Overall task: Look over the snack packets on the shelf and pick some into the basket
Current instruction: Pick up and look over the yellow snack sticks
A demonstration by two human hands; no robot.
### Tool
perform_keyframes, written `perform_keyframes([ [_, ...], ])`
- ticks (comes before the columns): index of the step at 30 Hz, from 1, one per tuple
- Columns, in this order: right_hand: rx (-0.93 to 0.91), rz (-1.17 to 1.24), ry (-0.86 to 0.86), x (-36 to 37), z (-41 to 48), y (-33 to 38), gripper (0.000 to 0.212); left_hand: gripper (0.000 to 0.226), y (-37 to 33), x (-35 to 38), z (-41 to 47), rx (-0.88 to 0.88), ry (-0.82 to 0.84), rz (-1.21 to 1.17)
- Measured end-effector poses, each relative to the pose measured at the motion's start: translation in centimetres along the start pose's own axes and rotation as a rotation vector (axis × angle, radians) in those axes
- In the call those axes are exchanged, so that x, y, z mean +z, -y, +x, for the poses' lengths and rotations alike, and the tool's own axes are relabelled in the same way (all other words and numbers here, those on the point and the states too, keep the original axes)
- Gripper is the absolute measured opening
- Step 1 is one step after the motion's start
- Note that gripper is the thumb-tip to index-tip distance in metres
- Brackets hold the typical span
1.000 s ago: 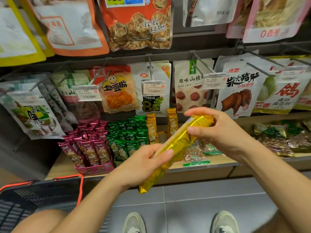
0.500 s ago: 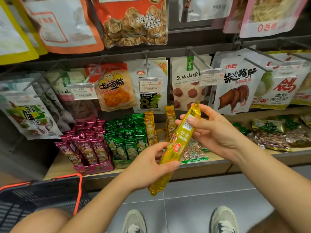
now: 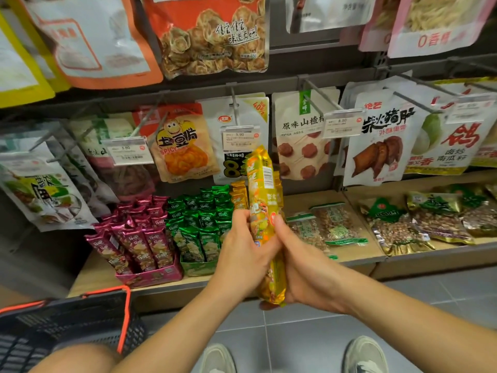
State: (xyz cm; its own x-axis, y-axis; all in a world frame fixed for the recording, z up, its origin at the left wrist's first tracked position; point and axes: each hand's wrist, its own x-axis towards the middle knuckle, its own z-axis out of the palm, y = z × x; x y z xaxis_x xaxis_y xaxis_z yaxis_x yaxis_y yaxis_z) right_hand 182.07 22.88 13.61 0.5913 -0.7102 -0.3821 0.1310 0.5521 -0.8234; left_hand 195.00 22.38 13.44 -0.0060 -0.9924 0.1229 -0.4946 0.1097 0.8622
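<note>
A long yellow snack packet point(image 3: 264, 189) stands almost upright in front of the shelf, barcode side facing me. My left hand point(image 3: 243, 254) grips its lower half from the left. My right hand point(image 3: 304, 265) grips the same part from the right, thumb on the front. Its bottom end sticks out below both hands. The black basket with orange handles point(image 3: 80, 319) hangs at my lower left, its inside mostly hidden by my arm and knee.
On the wooden shelf point(image 3: 357, 254) stand boxes of pink packets point(image 3: 134, 238), green packets point(image 3: 199, 222) and yellow packets point(image 3: 239, 195). Nut bags point(image 3: 398, 227) lie to the right. Snack bags hang on pegs point(image 3: 317, 103) with price tags above. Grey floor tiles and my shoes are below.
The yellow packet has swung from a slanted position to nearly upright. My right hand slid from its top end down to the lower half, beside my left hand.
</note>
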Motion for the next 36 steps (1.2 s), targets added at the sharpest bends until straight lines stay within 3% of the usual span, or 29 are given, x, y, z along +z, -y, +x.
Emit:
perform_keyframes([
  [3,-0.001,-0.062,-0.067,-0.1,-0.1,-0.6,0.073,0.04,0.2,-0.2,0.7,-0.08,0.023,-0.018],
  [7,0.046,-0.083,0.044,-1.4,-1.2,-0.6,0.055,0.034,0.5,-2.6,2.3,-0.281,0.032,-0.492],
  [11,0.186,-0.118,0.156,-3.2,-1.9,0.0,0.066,0.038,1.3,-5.6,3.1,-0.278,0.115,-0.807],
  [14,0.252,-0.201,0.134,-4.4,-2.2,0.3,0.07,0.033,1.6,-6.6,3.4,-0.196,0.157,-0.587],
  [17,0.245,-0.201,-0.013,-5.8,-2.0,-0.1,0.057,0.023,1.9,-7.2,4.4,-0.034,0.027,-0.18],
  [20,0.17,-0.348,-0.131,-7.4,-1.1,0.0,0.034,0.013,2.0,-7.0,5.8,0.015,-0.056,-0.048],
  [22,0.152,-0.558,-0.19,-8.2,0.1,0.3,0.026,0.006,1.8,-6.3,6.6,-0.043,0.065,-0.082],
  [26,0.113,-0.783,-0.301,-10.0,3.1,-0.6,0.027,0.025,1.8,-5.7,8.5,-0.03,0.251,0.045],
  [29,0.052,-0.719,-0.47,-11.5,5.6,-2.6,0.02,0.022,2.2,-5.2,9.8,0.09,0.186,0.302],
  [33,0.029,-0.89,-0.744,-13.4,9.2,-4.7,0.028,0.04,2.7,-3.3,11.6,0.2,0.122,0.468],
  [36,-0.034,-0.919,-0.832,-13.9,11.0,-4.9,0.04,0.049,3.5,-1.1,13.1,0.287,0.159,0.587],
])
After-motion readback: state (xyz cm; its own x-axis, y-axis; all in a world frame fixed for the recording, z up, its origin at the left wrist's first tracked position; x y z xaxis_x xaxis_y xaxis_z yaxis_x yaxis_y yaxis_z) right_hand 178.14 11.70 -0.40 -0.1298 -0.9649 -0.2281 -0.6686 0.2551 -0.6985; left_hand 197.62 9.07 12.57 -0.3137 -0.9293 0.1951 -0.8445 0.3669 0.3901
